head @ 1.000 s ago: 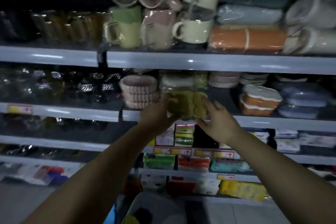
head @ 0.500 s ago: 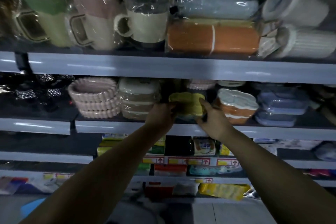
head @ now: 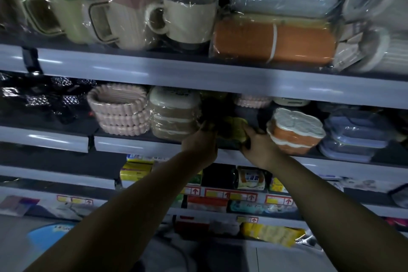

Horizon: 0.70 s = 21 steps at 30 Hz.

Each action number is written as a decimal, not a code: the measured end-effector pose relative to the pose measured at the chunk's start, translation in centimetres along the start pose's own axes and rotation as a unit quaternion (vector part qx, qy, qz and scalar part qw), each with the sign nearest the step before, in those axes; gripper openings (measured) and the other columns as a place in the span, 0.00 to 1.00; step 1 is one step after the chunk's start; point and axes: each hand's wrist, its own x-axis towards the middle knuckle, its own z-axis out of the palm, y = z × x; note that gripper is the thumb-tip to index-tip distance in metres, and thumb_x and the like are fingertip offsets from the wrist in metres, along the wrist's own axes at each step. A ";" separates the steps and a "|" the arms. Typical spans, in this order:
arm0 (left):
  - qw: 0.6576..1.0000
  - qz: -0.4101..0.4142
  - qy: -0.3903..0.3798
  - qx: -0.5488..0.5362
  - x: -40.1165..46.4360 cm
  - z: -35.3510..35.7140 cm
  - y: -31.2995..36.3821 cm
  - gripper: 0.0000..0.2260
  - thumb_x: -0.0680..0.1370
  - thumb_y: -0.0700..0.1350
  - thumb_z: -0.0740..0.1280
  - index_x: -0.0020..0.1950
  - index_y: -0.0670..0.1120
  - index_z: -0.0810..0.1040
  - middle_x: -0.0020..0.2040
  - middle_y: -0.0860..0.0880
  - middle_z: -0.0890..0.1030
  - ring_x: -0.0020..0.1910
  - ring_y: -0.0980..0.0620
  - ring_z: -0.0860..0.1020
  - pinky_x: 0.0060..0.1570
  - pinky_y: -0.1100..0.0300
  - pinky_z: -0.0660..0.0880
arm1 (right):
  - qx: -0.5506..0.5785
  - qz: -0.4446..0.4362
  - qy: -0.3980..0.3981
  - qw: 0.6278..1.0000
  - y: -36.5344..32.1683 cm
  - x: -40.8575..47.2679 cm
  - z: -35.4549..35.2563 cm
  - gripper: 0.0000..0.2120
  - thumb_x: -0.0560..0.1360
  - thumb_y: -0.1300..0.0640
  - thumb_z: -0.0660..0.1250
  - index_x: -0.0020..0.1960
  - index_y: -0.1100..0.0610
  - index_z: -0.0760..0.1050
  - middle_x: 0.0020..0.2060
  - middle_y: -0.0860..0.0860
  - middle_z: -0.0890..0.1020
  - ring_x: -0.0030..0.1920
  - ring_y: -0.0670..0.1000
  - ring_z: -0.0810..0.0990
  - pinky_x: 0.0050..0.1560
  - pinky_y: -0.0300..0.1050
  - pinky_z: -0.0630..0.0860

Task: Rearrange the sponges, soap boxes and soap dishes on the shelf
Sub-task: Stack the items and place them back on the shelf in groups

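Note:
Both hands hold a yellow-green soap dish (head: 235,127) at the middle shelf (head: 136,147), in the gap between two stacks. My left hand (head: 199,143) grips its left side and my right hand (head: 257,144) grips its right side. The dish sits low in shadow and is partly hidden by my fingers. Left of it stands a wrapped stack of beige soap boxes (head: 174,112), then a stack of pink ribbed soap dishes (head: 120,110). To the right sits an orange soap box with a white lid (head: 295,130).
Blue lidded boxes (head: 355,137) stand at the far right of the same shelf. The shelf above carries wrapped mugs (head: 185,17) and an orange roll (head: 273,40). Lower shelves hold packaged sponges (head: 268,231) and soap packs (head: 250,178). More pink dishes (head: 251,100) sit at the back.
My hands have carried the yellow-green dish from in front of the shelf edge into the gap on the middle shelf and lowered it. The view has moved closer.

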 end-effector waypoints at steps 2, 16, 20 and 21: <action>0.999 0.025 0.032 0.018 -1.0 -0.4 -0.2 0.24 0.78 0.47 0.63 0.73 0.53 0.61 0.73 0.48 0.62 0.56 0.43 0.77 0.45 0.53 0.77 | -0.030 0.006 0.009 0.999 -0.7 -0.6 -0.5 0.35 0.74 0.52 0.64 0.76 0.54 0.52 0.67 0.63 0.68 0.64 0.65 0.70 0.62 0.53 0.72; 0.985 -0.080 0.026 0.151 -15.3 -3.5 -14.2 0.16 0.78 0.53 0.61 0.64 0.50 0.71 0.62 0.48 0.75 0.61 0.43 0.73 0.55 0.51 0.70 | -0.151 -0.215 -0.038 0.964 -18.1 -7.6 4.9 0.25 0.80 0.53 0.57 0.74 0.60 0.57 0.71 0.58 0.64 0.70 0.61 0.63 0.67 0.56 0.65; 0.972 -0.226 -0.016 0.071 -23.6 0.6 -21.0 0.14 0.78 0.54 0.58 0.61 0.51 0.72 0.60 0.47 0.76 0.60 0.42 0.74 0.54 0.50 0.71 | -0.158 -0.284 -0.159 0.932 -23.2 -8.7 11.9 0.25 0.81 0.55 0.54 0.76 0.58 0.53 0.74 0.57 0.58 0.72 0.61 0.57 0.68 0.56 0.62; 0.963 -0.259 -0.042 0.064 -25.6 2.1 -22.4 0.15 0.78 0.54 0.58 0.63 0.51 0.71 0.61 0.48 0.76 0.61 0.42 0.73 0.55 0.50 0.70 | -0.167 -0.300 -0.202 0.917 -24.3 -8.9 13.9 0.25 0.81 0.56 0.53 0.76 0.57 0.51 0.75 0.56 0.55 0.73 0.60 0.55 0.69 0.56 0.60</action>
